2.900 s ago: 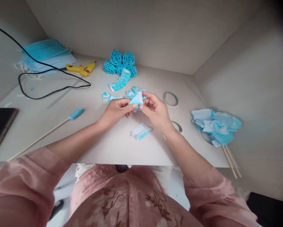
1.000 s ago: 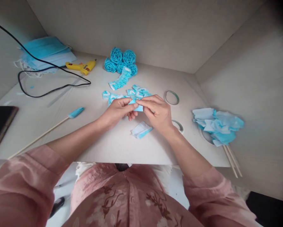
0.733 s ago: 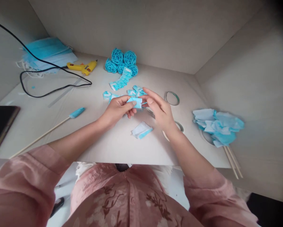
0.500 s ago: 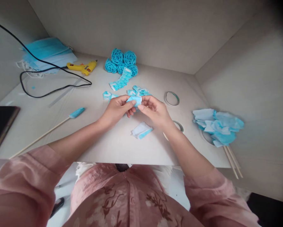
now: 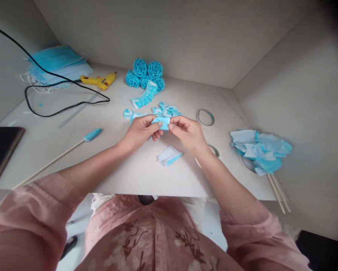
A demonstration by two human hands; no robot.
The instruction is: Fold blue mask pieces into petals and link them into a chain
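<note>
A small folded piece of blue mask fabric (image 5: 163,122) is pinched between both hands above the table. My left hand (image 5: 142,131) grips its left side, thumb on top. My right hand (image 5: 187,133) holds the right edge between thumb and fingers. Just beyond the fingers lie several folded blue pieces (image 5: 166,109), and others (image 5: 128,113) sit beside my left hand. Nearer to me, a loose white-and-blue piece (image 5: 169,155) rests on the table. Behind, a pleated blue strip (image 5: 145,96) leans by several rolled blue fabric roses (image 5: 140,67).
At the back left are a stack of blue masks (image 5: 57,60) and a yellow glue gun (image 5: 101,80) with a black cord. A stick with a blue tip (image 5: 92,134) lies left. Right are a tape roll (image 5: 205,117), crumpled mask fabric (image 5: 261,148) and wooden sticks (image 5: 277,192).
Both hands stay in nearly the same place. The right thumb has shifted slightly up along the fabric's right edge, and the piece sits a touch lower.
</note>
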